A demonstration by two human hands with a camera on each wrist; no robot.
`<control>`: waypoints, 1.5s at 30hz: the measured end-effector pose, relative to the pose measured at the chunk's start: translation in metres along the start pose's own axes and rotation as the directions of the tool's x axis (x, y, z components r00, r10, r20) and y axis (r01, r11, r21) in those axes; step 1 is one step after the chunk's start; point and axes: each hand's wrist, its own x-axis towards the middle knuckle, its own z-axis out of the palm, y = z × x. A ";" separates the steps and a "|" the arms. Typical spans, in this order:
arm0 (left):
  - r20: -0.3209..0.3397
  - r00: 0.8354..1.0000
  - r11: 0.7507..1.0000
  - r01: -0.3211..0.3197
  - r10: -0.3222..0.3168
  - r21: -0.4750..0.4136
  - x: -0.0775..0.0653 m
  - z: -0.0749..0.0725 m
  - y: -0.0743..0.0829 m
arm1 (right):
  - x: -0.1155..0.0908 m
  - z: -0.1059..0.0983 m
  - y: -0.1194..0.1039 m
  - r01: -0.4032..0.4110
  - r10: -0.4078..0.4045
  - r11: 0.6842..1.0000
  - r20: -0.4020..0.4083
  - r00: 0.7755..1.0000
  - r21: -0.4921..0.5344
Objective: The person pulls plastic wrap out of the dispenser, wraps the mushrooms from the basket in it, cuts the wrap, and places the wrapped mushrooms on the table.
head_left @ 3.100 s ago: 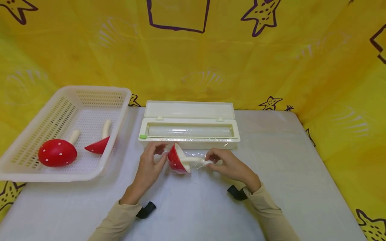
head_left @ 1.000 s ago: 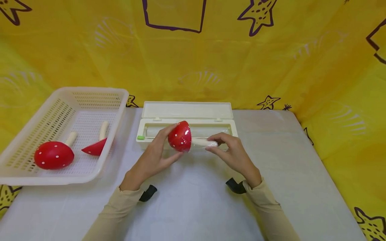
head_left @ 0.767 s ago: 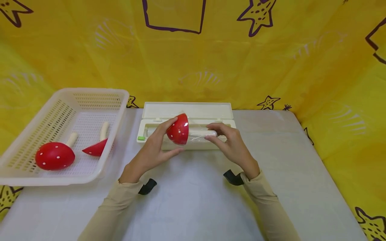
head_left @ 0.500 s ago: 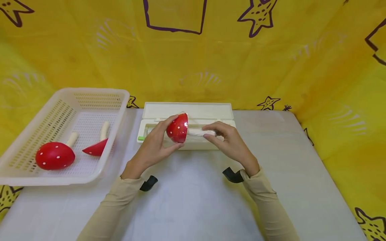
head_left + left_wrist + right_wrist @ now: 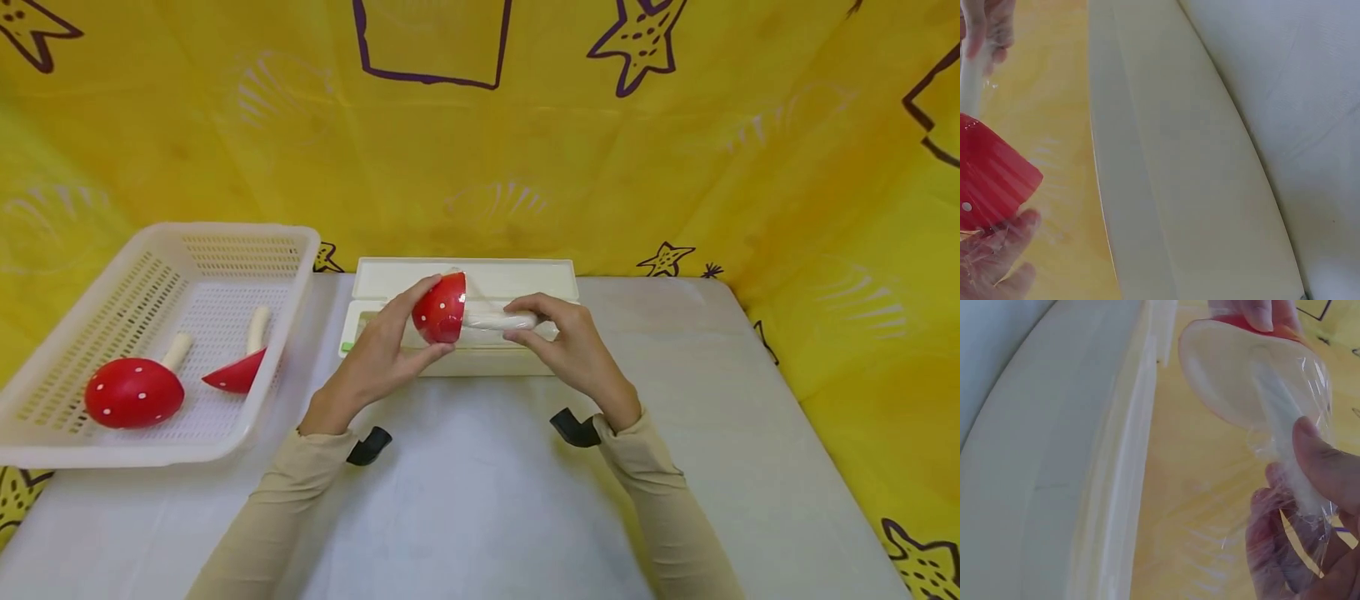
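Observation:
A toy mushroom (image 5: 441,310) with a white-dotted red cap and a white stem is held sideways, cap to the left, in front of and above the open cling film dispenser (image 5: 487,363). My left hand (image 5: 375,358) grips the cap between thumb and fingers. My right hand (image 5: 577,343) pinches the free end of the stem. Shiny clear cling film (image 5: 1319,381) covers the mushroom's cap and stem in the right wrist view. The left wrist view shows creased film around the red cap (image 5: 994,172). Much of the dispenser's roll is hidden behind the mushroom and hands.
At the left stands a white plastic basket (image 5: 296,275) holding a large red toy mushroom (image 5: 135,393) and a smaller red-capped one (image 5: 238,373). The dispenser's raised lid (image 5: 517,275) is near the yellow cloth backdrop (image 5: 480,150). A pale cloth covers the table (image 5: 465,508).
Both hands have lifted the mushroom from in front of the dispenser to above it. The cap has turned so more of its dotted outside shows. Lately they have edged slightly farther back.

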 end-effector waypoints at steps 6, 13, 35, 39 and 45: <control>-0.017 1.000 0.999 -0.003 0.003 -0.036 0.002 -0.001 0.001 | 0.002 0.003 0.002 0.015 -0.016 1.000 -0.040 0.999 -0.014; -0.060 0.997 0.998 -0.046 0.043 -0.049 0.006 -0.001 -0.001 | 0.007 0.006 0.006 0.037 -0.037 0.999 -0.086 0.996 -0.003; -0.095 0.995 0.999 -0.019 0.016 -0.032 0.032 -0.009 -0.004 | 0.038 0.005 0.015 -0.039 0.056 0.991 -0.132 0.990 0.130; -0.090 0.996 0.999 -0.019 0.016 -0.031 0.034 -0.011 -0.002 | 0.040 0.004 0.014 -0.045 0.064 0.989 -0.136 0.989 0.141; -0.091 0.995 0.999 -0.031 0.028 -0.030 0.035 -0.013 -0.001 | 0.041 0.005 0.013 -0.042 0.066 0.986 -0.146 0.987 0.163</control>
